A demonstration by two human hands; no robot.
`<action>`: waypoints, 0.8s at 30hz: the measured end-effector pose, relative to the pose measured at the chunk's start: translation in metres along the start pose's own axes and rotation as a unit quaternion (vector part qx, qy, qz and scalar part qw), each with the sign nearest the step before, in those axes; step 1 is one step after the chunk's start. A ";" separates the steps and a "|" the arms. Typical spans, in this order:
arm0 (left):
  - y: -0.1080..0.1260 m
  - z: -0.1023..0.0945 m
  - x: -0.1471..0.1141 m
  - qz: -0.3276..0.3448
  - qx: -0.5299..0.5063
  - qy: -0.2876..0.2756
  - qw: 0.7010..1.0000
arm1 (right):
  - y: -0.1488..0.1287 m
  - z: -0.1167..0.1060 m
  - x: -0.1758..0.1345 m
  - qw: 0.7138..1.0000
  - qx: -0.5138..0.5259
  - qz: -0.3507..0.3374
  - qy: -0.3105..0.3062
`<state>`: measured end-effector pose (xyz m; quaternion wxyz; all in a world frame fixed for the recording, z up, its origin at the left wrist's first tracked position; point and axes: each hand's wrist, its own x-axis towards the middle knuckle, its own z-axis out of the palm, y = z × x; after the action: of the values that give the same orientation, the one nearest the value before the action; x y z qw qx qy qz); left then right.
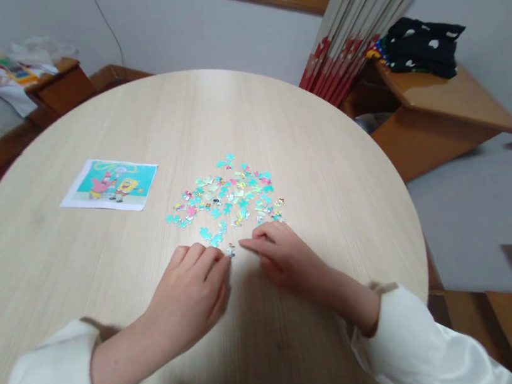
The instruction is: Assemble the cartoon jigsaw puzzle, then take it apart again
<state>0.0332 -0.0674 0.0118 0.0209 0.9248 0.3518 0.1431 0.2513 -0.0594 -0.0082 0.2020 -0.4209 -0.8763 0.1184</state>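
Note:
My left hand [199, 282] is closed in a pinch, its fingertips at the edge of a small puzzle piece [231, 251] just above or on the table. That piece is pale with dark and reddish marks. Opposite it, my right hand [286, 254] points its index finger toward the piece, with a small gap between them; its other fingers are partly curled and seem to hold nothing. Beyond both hands lies a loose heap of puzzle pieces [227, 207], mostly turquoise with some pink, yellow and white. My right hand hides some pieces at the heap's near right edge.
A printed cartoon picture [112, 185] lies on the round wooden table [206, 110], left of the heap. Past the table's edge are a wooden stool with bags [60, 86], a curtain [355, 19], and a wooden box [444, 108] with a black patterned cloth [426, 44].

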 end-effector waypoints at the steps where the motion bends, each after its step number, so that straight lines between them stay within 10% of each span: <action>1: 0.001 -0.001 0.000 0.000 0.001 -0.020 1.000 | -0.004 0.001 0.000 1.000 -0.006 -0.010 -0.019; 24: 0.006 0.014 -0.003 0.021 -0.025 -0.079 0.996 | -0.004 0.007 -0.002 0.998 -0.058 -0.010 -0.037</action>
<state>0.0388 -0.0730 -0.0016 0.0692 0.9394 0.3263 0.0789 0.2467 -0.0637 -0.0136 0.1459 -0.4185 -0.8928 0.0804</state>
